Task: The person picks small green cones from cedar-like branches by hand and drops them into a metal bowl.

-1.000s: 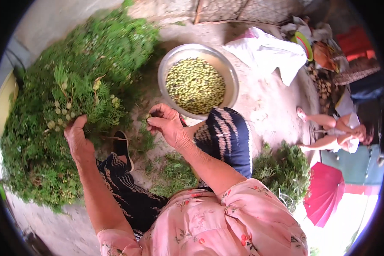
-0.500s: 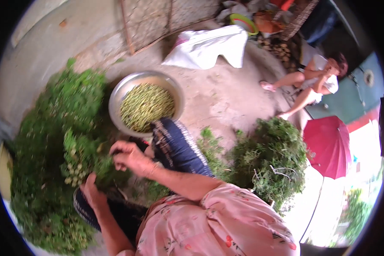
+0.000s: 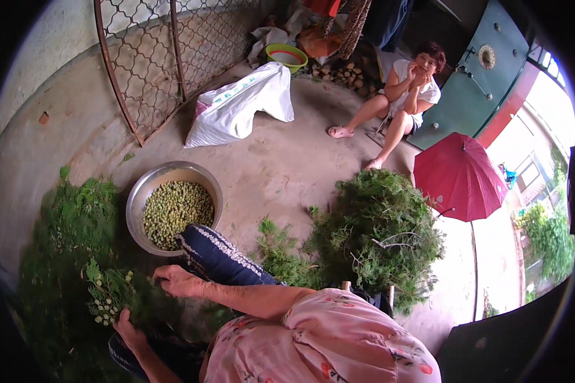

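My left hand (image 3: 129, 327) is closed around the lower part of a leafy evergreen sprig (image 3: 108, 287) that carries clusters of pale green cones. Beside the sprig, my right hand (image 3: 177, 281) is closed with its fingers curled in. Whatever lies between those fingertips is too small to make out. Just beyond my knee stands a wide metal basin (image 3: 137, 220), and small green-yellow cones (image 3: 177, 210) cover its bottom. A large heap of green branches (image 3: 76, 217) spreads to the left, behind and under the sprig.
A second branch pile (image 3: 383, 236) lies to my right, near a red umbrella (image 3: 460, 179). A person (image 3: 409, 96) sits by the green door (image 3: 473, 83). Farther off are a white sack (image 3: 243, 105), a green basin (image 3: 287, 56) and a metal lattice gate (image 3: 172, 57).
The view has swung, so the surroundings sit farther left. My right hand's fingers, spread before, are now curled closed. The left hand still holds the sprig.
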Tool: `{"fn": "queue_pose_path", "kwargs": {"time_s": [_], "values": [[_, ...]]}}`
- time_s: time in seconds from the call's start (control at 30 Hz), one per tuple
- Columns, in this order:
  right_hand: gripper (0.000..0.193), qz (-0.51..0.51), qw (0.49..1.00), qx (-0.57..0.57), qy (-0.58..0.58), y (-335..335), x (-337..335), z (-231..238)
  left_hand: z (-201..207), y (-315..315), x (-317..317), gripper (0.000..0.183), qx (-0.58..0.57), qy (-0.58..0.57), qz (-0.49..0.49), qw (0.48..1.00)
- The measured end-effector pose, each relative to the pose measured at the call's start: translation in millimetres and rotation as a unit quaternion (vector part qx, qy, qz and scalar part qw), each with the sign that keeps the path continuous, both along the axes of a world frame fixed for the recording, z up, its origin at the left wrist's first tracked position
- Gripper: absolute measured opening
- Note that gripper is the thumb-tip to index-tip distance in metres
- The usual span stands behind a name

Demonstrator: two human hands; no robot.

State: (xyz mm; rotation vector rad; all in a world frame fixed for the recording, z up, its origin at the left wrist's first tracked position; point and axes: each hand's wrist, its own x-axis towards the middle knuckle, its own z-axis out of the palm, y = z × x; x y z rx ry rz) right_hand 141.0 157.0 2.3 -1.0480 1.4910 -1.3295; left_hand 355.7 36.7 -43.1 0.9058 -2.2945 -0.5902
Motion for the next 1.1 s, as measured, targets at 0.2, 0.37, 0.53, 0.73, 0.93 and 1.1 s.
{"fn": "queue_pose_path", "kwargs": {"time_s": [0.2, 0.37, 0.53, 0.73, 0.93, 1.1], "values": [[0.019, -0.121, 0.975, -0.102, 0.158, -8.7, 1.4, -32.5, -13.9, -10.6, -6.3, 0.026, 0.18, 0.067, 0.004, 0.981], [0.017, -0.155, 0.975, -0.089, 0.131, -6.0, -5.5, -48.1, -18.2, -10.9, -14.2, 0.024, 0.11, 0.085, -0.041, 0.989], [0.017, -0.156, 0.978, -0.054, 0.127, -3.8, -10.5, -59.5, -15.8, -8.5, -27.3, 0.022, 0.017, 0.078, -0.068, 0.995], [0.017, -0.164, 0.986, -0.03, 0.022, 4.3, -18.7, -60.9, -17.9, -10.2, -40.2, 0.027, 0.096, 0.069, -0.081, 0.99], [0.017, -0.149, 0.987, -0.036, -0.04, 5.6, -23.0, -71.5, -31.9, -9.3, -42.1, 0.034, 0.079, 0.031, -0.021, 0.996], [0.016, -0.152, 0.986, -0.065, -0.011, 5.8, -16.5, -84.2, -34.8, -5.7, -41.9, 0.035, 0.069, -0.004, 0.036, 0.997]]}}
